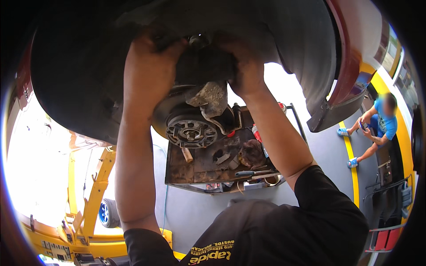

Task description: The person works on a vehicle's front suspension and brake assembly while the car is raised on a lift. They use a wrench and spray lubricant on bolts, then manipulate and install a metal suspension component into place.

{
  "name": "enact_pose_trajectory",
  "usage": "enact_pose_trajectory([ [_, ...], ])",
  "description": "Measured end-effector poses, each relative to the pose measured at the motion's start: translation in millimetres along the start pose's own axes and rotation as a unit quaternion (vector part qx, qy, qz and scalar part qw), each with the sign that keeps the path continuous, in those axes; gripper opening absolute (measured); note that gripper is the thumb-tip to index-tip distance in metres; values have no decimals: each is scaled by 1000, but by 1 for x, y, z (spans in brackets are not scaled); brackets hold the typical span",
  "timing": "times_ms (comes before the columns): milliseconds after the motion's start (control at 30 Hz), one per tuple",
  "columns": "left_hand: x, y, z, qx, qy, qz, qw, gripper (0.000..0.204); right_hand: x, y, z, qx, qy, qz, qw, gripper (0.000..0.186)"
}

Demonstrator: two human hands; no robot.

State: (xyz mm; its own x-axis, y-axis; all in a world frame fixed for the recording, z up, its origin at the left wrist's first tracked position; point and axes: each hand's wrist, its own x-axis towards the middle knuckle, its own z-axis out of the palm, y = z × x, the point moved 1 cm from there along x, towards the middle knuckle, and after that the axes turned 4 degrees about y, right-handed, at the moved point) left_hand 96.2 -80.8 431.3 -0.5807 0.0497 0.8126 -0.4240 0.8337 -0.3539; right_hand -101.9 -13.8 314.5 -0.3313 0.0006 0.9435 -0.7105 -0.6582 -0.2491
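Both my arms reach up into the dark wheel well [75,71] of a raised car. My left hand [153,60] is curled beside a small round metal fitting [198,41], its thumb toward the fitting; whatever its fingers close on is lost in shadow. Across from it, my right hand [249,66] bends round the right side of a dark part, with its fingers blurred and mostly hidden. Below the hands hang a rough grey metal piece [208,95] and the wheel hub [191,133] with its studs, neither touched by my fingers.
Under the hub stands a dark work cart [199,170] bearing a grey-handled tool [245,173], a rag and small parts. Yellow lift frame [95,195] and a blue-rimmed wheel [106,213] are at left. The fender [355,57] curves down at right. A person [384,115] sits far right.
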Motion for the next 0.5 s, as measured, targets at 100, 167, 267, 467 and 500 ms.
enact_pose_trajectory([
  [100,2,7,8,93,-1,167,982,23,-5,-1,2,88,44,175,980,27],
  [167,6,5,6,-190,-70,-166,965,24,3,-10,6,54,22,63,996,26],
  [267,16,-5,-9,-345,-88,-294,887,26,20,-23,11,-43,-25,-99,994,28],
  [467,7,-14,-8,-378,-55,-203,901,28,25,-33,17,-88,-107,-46,989,28],
  [500,3,-12,-1,-379,-46,-197,903,29,23,-33,17,-40,-83,12,996,28],
])
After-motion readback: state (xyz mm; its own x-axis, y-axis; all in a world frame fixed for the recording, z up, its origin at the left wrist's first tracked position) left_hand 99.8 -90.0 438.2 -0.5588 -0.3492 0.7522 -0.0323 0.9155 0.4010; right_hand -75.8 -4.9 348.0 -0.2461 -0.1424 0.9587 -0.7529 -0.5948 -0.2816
